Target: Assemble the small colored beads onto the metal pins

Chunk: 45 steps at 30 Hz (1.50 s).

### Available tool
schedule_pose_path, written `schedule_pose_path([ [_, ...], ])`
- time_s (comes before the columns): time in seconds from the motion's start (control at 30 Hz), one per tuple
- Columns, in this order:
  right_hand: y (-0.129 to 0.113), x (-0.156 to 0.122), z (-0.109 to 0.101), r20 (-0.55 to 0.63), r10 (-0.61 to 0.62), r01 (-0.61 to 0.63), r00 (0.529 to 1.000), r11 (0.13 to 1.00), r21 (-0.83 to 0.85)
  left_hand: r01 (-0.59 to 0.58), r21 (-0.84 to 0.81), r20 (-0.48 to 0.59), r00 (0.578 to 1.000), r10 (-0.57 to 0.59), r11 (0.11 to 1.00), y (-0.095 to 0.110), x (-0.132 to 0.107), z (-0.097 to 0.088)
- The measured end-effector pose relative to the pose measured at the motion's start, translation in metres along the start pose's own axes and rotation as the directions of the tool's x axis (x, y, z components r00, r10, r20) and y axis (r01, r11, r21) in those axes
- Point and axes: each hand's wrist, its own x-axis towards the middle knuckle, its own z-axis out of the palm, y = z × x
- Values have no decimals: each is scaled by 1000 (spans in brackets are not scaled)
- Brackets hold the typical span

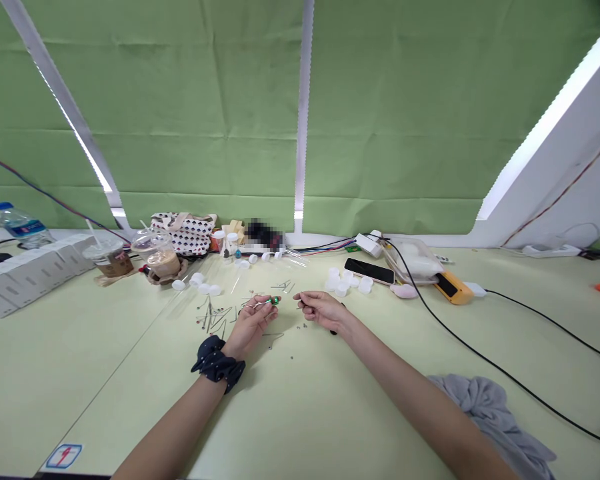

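Two bare hands meet near the centre of the frame, above a pale green desk. The left hand is closed on a small green piece, pinched at the fingertips and pointing toward the right side of the frame. The right hand faces it across a narrow gap, thumb and forefinger drawn close; whether anything is between them is too small to tell.

Thin metal rods lie scattered left of centre, and a few tiny bits sit just below the right hand. White caps cluster right of centre, near a phone; more lie left of centre.

The step in hand appears to be close fingertip work on the green piece: the left hand steadies it, the right is poised beside it. The next move seems to call for a light, exact pinch and a still left hand.
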Motion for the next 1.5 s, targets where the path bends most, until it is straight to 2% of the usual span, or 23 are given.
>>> schedule_pose_path([
  [0.1,2,-2,6,40,7,-5,999,998,-70,-9,14,-8,1000,9,1000,0,0,1],
  [0.23,2,-4,17,87,4,3,996,997,-83,-6,43,-3,1000,6,999,-1,-1,1],
  [0.33,2,-7,22,95,-39,51,995,990,-133,-7,56,10,1000,7,998,-2,0,1],
  [0.47,3,-10,26,49,-149,157,988,955,-251,-2,63,9,1000,2,998,-1,0,2],
  [0.57,5,-9,28,-3,-234,224,972,932,-284,6,66,8,1000,-6,998,-2,-1,2],
  [0.67,8,-7,28,-17,-266,250,964,923,-293,11,80,11,1000,-12,997,-4,-1,2],
  [0.8,11,-6,26,-43,-214,196,976,946,-259,15,102,20,1000,-17,995,-6,-1,1],
  [0.93,12,-4,26,-9,-98,95,995,980,-177,17,104,23,1000,-19,994,-7,-1,0],
  [1.0,13,-3,25,2,-82,81,997,983,-165,20,102,27,999,-23,995,-8,0,0],
  [1.13,15,-4,26,-6,-170,162,985,950,-267,29,105,35,999,-33,994,-7,0,0],
  [1.23,13,-7,28,37,-239,239,970,921,-307,28,104,44,998,-33,994,-7,-1,0],
  [1.5,12,-8,30,92,-332,341,939,859,-382,32,128,48,998,-38,991,-7,-1,-1],
])
